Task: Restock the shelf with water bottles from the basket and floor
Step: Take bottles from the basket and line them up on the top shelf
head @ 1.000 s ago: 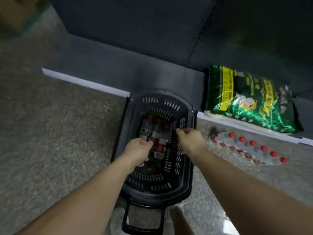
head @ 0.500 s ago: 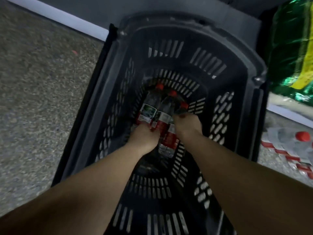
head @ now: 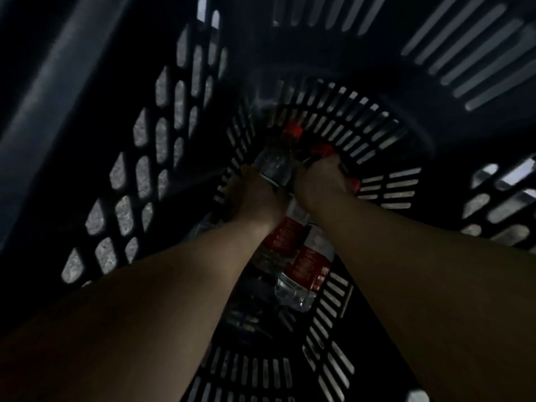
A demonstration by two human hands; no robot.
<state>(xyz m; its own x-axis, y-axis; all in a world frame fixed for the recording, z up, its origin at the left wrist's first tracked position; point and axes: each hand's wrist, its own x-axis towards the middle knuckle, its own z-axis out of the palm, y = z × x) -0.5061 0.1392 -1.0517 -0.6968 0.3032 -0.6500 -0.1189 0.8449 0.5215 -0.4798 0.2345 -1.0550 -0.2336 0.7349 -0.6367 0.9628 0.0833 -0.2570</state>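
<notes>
The water bottles (head: pixel 290 242) lie on their sides at the bottom of a black slotted basket (head: pixel 121 181), packed close together with their red caps (head: pixel 293 130) pointing toward the far wall. Clear plastic and red labels show between and below the two forearms; the nearest bottle (head: pixel 304 268) has its base toward the camera, just beside the right wall's slots.

The left hand (head: pixel 255 192) is down inside the basket, curled around the shoulder of the leftmost bottle (head: pixel 274 165), whose clear neck and red cap stick out beyond the fingers. The right hand (head: pixel 319 181) is pressed down over the neighbouring bottles, fingers wrapped over the neck area, with a red cap (head: pixel 322 149) showing just past the knuckles and another red bit at its right edge. Which bottle it is actually gripping I cannot tell, since the hand covers that part.

The picture is dim and the camera sits close, so the basket's walls fill nearly everything. Speckled grey floor (head: pixel 142 132) shows through the oval holes in the left wall.
</notes>
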